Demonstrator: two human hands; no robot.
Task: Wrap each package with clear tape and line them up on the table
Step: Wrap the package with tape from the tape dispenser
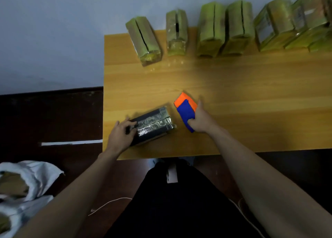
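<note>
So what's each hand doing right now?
Left hand: gripping the dark package.
Right hand: gripping the blue-and-orange tape dispenser.

On the surface (233, 94) in front of you, the package (152, 126) you are working on lies near the front edge at about 11 o'clock, with your left grip (122, 135) on its near-left end. Just beside it, at 12 o'clock, the tape dispenser (186, 110) rests on the surface under your right grip (201, 119). A row of wrapped packages (224, 29) runs along the far edge from 12 o'clock to 2 o'clock, well apart from both. On the floor at 8 o'clock lies a bag (27, 184).
</note>
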